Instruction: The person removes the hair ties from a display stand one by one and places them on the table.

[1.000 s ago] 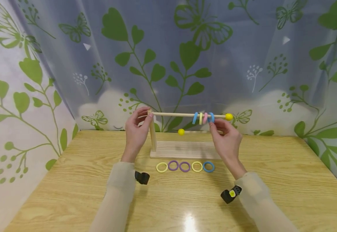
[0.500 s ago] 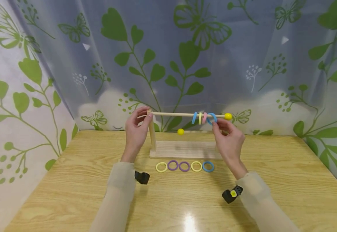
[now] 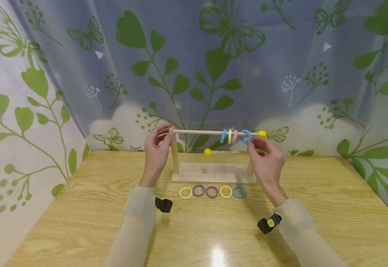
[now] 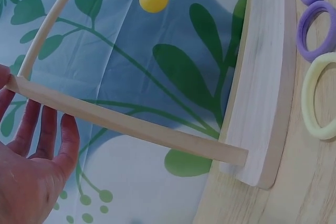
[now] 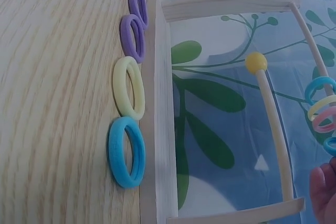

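My left hand (image 3: 157, 150) grips the top of the left post (image 4: 121, 116) of a wooden stand (image 3: 210, 172), thumb in front and fingers behind. From that post a thin wooden rod (image 3: 197, 131) runs right to a yellow ball (image 3: 262, 134). On the rod hang a blue hair tie (image 3: 223, 136), a pale yellow one and a pink hair tie (image 3: 235, 135). To their right, my right hand (image 3: 267, 159) pinches the lower edge of another blue hair tie (image 3: 246, 130), which is round the rod. Only its fingertips show in the right wrist view.
Several hair ties lie in a row before the stand: yellow (image 3: 185, 193), purple (image 3: 199, 191), purple, yellow and blue (image 5: 126, 153). A lower rod (image 5: 275, 129) with a yellow ball (image 5: 256, 62) at its left end extends from the right post. A patterned curtain (image 3: 187, 74) hangs behind the table (image 3: 97, 222).
My right hand has moved slightly right, drawing the pinched blue hair tie along the rod away from the pink one. That tie has turned to face me more. My left hand stays put.
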The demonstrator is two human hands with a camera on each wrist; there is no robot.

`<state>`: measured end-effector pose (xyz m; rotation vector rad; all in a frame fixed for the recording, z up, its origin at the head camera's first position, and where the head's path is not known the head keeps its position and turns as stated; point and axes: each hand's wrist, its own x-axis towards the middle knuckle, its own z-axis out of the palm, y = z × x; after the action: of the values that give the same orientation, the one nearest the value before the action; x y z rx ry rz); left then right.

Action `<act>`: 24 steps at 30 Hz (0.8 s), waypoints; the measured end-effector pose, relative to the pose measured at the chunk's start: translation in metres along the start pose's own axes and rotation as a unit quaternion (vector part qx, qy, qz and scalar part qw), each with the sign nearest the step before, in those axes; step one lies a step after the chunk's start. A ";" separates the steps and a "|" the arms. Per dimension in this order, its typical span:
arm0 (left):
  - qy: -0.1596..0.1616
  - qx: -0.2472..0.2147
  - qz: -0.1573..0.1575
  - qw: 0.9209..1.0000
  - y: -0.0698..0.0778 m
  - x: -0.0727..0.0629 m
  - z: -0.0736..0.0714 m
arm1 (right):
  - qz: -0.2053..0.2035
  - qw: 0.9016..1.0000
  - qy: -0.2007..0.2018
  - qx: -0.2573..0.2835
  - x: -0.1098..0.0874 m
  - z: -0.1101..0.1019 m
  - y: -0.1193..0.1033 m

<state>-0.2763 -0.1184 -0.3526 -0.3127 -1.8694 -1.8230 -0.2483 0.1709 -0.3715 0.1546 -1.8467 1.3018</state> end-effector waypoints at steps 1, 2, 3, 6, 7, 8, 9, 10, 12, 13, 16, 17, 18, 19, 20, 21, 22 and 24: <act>0.000 0.001 0.000 1.000 0.000 0.000 0.000 | 0.000 1.000 0.002 0.001 0.000 0.000 0.000; 0.000 0.002 0.000 1.000 0.000 0.000 -0.001 | 0.001 1.000 0.004 0.002 0.000 -0.001 0.000; -0.002 0.003 -0.001 1.000 0.000 0.000 -0.001 | 0.001 1.000 0.006 0.001 0.000 -0.001 0.001; -0.005 0.006 -0.004 1.000 0.000 0.000 -0.001 | 0.001 1.000 0.011 -0.003 0.001 -0.003 0.001; -0.006 0.008 -0.005 1.000 0.000 0.000 -0.002 | 0.001 1.000 0.012 -0.004 0.001 -0.003 0.001; -0.007 0.008 -0.005 1.000 0.000 0.000 -0.002 | 0.000 1.000 0.013 -0.005 0.001 -0.004 0.001; -0.009 0.008 -0.006 1.000 0.000 0.001 -0.002 | -0.002 1.000 0.014 -0.005 0.002 -0.005 0.001; -0.009 0.009 -0.006 1.000 0.000 0.001 -0.002 | -0.004 1.000 0.015 -0.004 0.002 -0.005 0.001; -0.009 0.010 -0.008 1.000 0.000 0.001 -0.002 | -0.008 1.000 0.017 -0.002 0.002 -0.006 0.001; -0.010 0.010 -0.008 1.000 0.000 0.001 -0.002 | -0.010 1.000 0.018 -0.001 0.003 -0.007 0.001; -0.010 0.010 -0.011 1.000 -0.001 0.002 -0.002 | -0.012 1.000 0.025 -0.002 0.003 -0.007 0.002; -0.010 0.010 -0.011 1.000 -0.001 0.002 -0.002 | -0.012 1.000 0.027 -0.002 0.003 -0.007 0.002; -0.010 0.008 -0.011 1.000 -0.001 0.002 -0.002 | -0.012 0.999 0.029 -0.003 0.003 -0.008 0.002; -0.009 0.009 -0.010 1.000 -0.002 0.002 -0.002 | -0.011 0.999 0.031 -0.005 0.003 -0.008 0.002; -0.009 0.009 -0.009 1.000 -0.002 0.002 -0.002 | -0.010 0.999 0.033 -0.008 0.003 -0.008 0.003; -0.008 0.009 -0.009 1.000 -0.003 0.002 -0.002 | -0.009 0.999 0.033 -0.010 0.003 -0.009 0.003; -0.007 0.009 -0.008 1.000 -0.003 0.002 -0.002 | -0.008 0.999 0.033 -0.013 0.003 -0.009 0.003; -0.006 0.009 -0.007 1.000 -0.003 0.002 -0.002 | -0.008 0.999 0.033 -0.018 0.004 -0.011 0.003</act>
<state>-0.2794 -0.1206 -0.3544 -0.3060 -1.8985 -1.8159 -0.2462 0.1827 -0.3701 0.1052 -1.8076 1.2487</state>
